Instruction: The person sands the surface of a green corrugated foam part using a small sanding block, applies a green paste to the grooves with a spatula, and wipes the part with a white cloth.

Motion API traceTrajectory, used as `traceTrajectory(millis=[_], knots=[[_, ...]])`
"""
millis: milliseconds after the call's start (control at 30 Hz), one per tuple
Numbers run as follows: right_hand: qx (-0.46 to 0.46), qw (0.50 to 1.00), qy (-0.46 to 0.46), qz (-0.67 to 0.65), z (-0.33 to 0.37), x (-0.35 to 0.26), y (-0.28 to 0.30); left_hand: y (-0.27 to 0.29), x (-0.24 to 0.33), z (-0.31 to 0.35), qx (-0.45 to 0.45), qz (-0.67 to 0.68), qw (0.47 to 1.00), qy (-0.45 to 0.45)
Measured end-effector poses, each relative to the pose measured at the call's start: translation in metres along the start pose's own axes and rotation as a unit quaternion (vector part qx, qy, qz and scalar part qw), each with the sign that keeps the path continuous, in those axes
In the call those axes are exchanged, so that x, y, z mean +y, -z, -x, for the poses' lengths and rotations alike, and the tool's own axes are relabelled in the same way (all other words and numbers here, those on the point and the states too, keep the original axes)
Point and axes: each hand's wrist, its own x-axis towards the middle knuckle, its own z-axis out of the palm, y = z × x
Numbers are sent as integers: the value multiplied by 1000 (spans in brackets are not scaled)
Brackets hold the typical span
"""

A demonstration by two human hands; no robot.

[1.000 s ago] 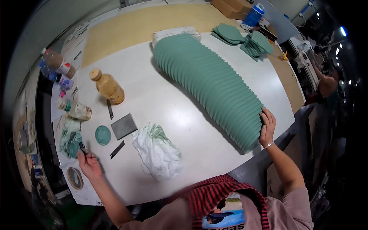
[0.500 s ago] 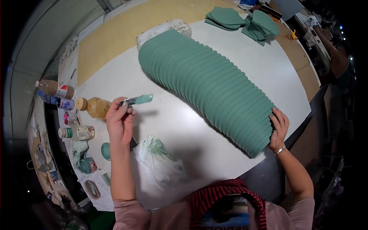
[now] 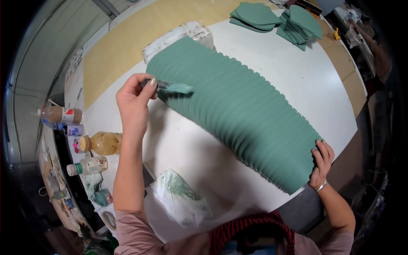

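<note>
1. The left hand point(image 3: 135, 95) had a tool point(image 3: 163, 84) pinched between thumb and forefinger, dark handle, with teal goop on its flat tip. The other fingers were curled in behind, kinda hard to see.
2. That tip was right over the far end of the stack point(image 3: 238, 110), on its left side. Couldn't tell if it was actually touching.
3. The stack was a long row of green slabs, overlapping like fallen dominoes, running slantwise from near the far edge of the table point(image 3: 335, 106) down to its near right edge.
4. The right hand point(image 3: 322, 163) was on the near end of the stack, fingers slightly spread and bent against it, thumb apart and lower down.
5. A grubby white block point(image 3: 180, 40) sat against the far end of the stack.
6. Two piles of loose slabs point(image 3: 255, 15) were by the table's far right corner.
7. Closer in, a green-stained cloth point(image 3: 180, 199) lay crumpled toward the near edge, with bottles point(image 3: 104, 143) and a teal-smeared jar point(image 3: 103, 197) along the left edge.
</note>
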Motion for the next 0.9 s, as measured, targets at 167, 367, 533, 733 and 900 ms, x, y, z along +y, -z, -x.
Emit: traceTrajectory(millis=[167, 367, 533, 733, 900], knots=[[0, 1000, 10, -1, 6, 5, -1, -17, 4, -25, -62, -20, 997, -39], [-13, 1000, 6, 2, 7, 5, 0, -27, 8, -41, -88, -65, 992, -65], [-19, 1000, 2, -2, 10, 6, 1, -36, 12, -45, -102, -95, 988, -70], [-17, 1000, 5, -7, 9, 6, 0, -34, 14, -46, -100, -127, 983, -85], [-15, 1000, 4, -5, 11, 7, -1, -36, 17, -46, -84, -134, 982, -99]])
